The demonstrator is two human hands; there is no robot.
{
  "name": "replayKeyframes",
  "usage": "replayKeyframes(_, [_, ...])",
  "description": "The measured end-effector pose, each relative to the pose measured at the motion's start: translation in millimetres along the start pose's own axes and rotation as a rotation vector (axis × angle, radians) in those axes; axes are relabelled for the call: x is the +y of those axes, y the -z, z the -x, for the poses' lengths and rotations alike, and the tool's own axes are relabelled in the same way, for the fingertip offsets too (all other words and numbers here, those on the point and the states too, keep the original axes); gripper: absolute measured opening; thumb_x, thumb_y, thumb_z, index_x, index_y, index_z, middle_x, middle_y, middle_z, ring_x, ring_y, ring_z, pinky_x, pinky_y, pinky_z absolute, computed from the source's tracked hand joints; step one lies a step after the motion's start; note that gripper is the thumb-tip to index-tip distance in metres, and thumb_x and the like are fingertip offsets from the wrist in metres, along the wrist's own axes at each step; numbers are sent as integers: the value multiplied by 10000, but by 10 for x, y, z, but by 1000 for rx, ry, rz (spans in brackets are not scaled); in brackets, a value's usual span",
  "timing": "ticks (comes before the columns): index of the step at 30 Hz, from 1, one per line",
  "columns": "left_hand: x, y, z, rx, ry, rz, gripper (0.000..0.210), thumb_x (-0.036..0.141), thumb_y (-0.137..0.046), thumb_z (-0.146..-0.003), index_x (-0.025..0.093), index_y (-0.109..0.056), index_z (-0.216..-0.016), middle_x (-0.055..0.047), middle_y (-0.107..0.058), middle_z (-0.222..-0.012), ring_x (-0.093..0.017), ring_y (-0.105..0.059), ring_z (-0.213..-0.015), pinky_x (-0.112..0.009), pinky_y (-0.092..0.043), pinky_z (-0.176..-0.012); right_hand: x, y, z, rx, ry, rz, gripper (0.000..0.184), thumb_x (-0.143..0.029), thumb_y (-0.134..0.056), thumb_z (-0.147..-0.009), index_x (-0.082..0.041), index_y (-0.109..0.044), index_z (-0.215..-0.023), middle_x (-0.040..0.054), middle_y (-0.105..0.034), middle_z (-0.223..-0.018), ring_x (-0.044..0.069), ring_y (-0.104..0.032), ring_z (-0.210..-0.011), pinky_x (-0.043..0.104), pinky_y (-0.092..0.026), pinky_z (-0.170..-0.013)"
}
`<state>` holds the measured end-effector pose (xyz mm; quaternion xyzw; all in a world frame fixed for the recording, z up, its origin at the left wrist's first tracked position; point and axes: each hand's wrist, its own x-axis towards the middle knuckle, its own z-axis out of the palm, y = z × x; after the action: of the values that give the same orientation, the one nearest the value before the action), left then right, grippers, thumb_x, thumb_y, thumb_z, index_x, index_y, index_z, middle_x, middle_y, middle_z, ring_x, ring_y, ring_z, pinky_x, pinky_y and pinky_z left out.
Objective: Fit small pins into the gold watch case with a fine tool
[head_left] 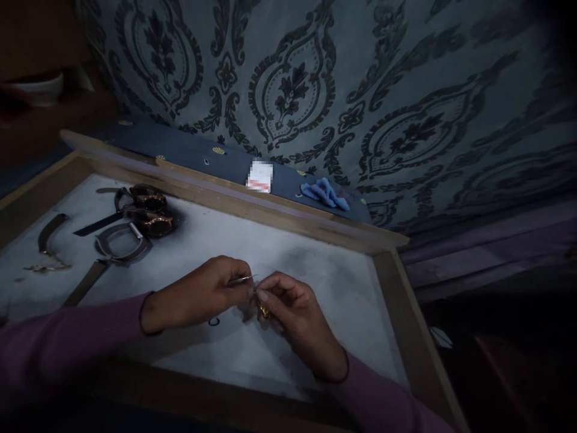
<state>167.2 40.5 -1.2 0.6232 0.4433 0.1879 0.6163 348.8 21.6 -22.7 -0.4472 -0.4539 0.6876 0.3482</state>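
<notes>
Fingers closed, my left hand [205, 293] holds a thin, pointed metal tool [240, 280] whose tip points to the right. Just beside it, my right hand [298, 310] pinches a small gold-coloured piece [264, 311], partly covered by the fingers. The fingertips of both hands almost meet above the white surface of a wooden-framed tray [288, 243]. What exactly the gold piece is cannot be made out. Below the left wrist lies a small dark ring-shaped item [214, 322].
Two pairs of sunglasses [155, 225] and curved straps [121, 240] lie at the tray's left. A dark curved band [51, 233] and a thin gold chain [45, 267] lie further left. Behind the raised rim are a blurred white packet [260, 175] and a blue cloth [325, 194].
</notes>
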Motion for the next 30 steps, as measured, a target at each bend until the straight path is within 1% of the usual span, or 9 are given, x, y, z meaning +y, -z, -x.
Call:
replayKeyframes(5, [-19, -30, -25, -42, 36, 162, 181, 293, -553, -797, 139, -577, -706, 37, -535, -608, -88, -426, -547, -203, -302, -511, -1, 5, 10, 13, 29, 28, 222, -369, -727, -766, -177, -627, -717, -41, -568, -538, 67, -444, -448, 199, -303, -417])
replayKeyframes(8, [-24, -47, -38, -48, 67, 252, 162, 279, -590, -761, 145, -577, -671, 56, -515, -565, -77, -403, -519, -199, -296, -511, -12, -1, 14, 18, 9, 11, 249, -395, -739, -749, -178, -622, -714, -45, -554, -532, 69, -432, -445, 201, -300, -415])
replayKeyframes(11, [-30, -53, -48, -58, 83, 308, 140, 267, -606, -731, 145, -592, -661, 33, -576, -596, -92, -468, -559, -207, -336, -551, -31, -3, 15, 16, -2, 1, 260, -403, -750, -734, -177, -623, -704, -43, -553, -540, 70, -425, -444, 202, -297, -409])
replayKeyframes(14, [-45, -44, -58, -64, 88, 298, 117, 251, -618, -708, 142, -613, -666, 2, -634, -647, -115, -528, -609, -223, -364, -587, -31, 6, 12, -9, -9, 2, 249, -385, -742, -747, -176, -618, -695, -43, -551, -532, 70, -437, -441, 199, -301, -411])
replayKeyframes(17, [-56, -32, -66, -60, 90, 276, 119, 249, -629, -697, 140, -611, -653, 5, -625, -622, -113, -523, -588, -227, -352, -577, -10, 20, 8, -27, -24, -16, 240, -377, -732, -758, -176, -614, -699, -48, -552, -520, 65, -430, -420, 193, -269, -393])
replayKeyframes(23, [-38, -22, -73, -59, 71, 224, 173, 294, -594, -759, 132, -625, -711, -7, -620, -651, -124, -525, -608, -232, -355, -573, 0, 21, -3, -17, -54, -78, 242, -371, -746, -739, -167, -620, -709, -38, -580, -555, 53, -409, -415, 193, -226, -384])
replayKeyframes(26, [-45, -6, -61, -17, 43, 71, 205, 313, -514, -837, 143, -616, -786, 8, -582, -665, -120, -497, -602, -231, -348, -560, -17, 18, -14, 4, -76, -132, 244, -365, -755, -724, -164, -618, -705, -22, -611, -597, 52, -412, -420, 201, -214, -395])
replayKeyframes(28, [-66, 8, -42, 63, -20, -180, 213, 301, -445, -890, 155, -585, -823, 11, -559, -686, -128, -485, -613, -248, -349, -575, -24, 20, -24, 39, -72, -154, 247, -363, -759, -717, -166, -611, -696, -14, -624, -618, 59, -436, -445, 204, -221, -408])
replayKeyframes(30, [-94, 16, -19, 143, -84, -512, 216, 247, -370, -931, 163, -546, -837, 4, -551, -711, -144, -489, -632, -279, -352, -605, -23, 29, -35, 81, -66, -160, 255, -369, -761, -714, -168, -606, -698, -6, -638, -644, 65, -461, -474, 204, -232, -419])
